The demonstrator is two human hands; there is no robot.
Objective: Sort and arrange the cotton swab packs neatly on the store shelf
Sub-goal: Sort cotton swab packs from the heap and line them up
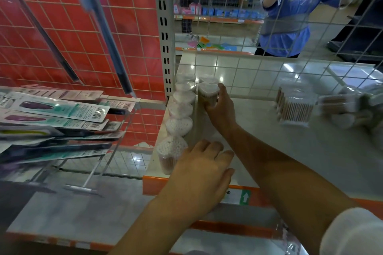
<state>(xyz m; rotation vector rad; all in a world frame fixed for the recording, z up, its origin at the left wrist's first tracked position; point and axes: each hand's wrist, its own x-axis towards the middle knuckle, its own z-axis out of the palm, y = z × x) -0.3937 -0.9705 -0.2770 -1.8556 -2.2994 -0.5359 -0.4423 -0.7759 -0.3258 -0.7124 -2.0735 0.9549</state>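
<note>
Right hand [219,103] reaches to the back left of the shelf [269,151], fingers closed around a heart-shaped swab tub [208,91]. It stands beside a row of tubs [180,109] along the shelf's left edge. Left hand [202,170] lies open and flat near the front edge, holding nothing, touching the nearest tub [169,153]. A square swab box [294,107] sits well apart, right.

— Where are we looking from?
— One head-worn wide-angle view, close above the white shelf [269,151], facing forward and down.
— How close?
— Close enough that both forearms fill the lower frame; beyond the wire grid [290,27], the aisle shows.
</note>
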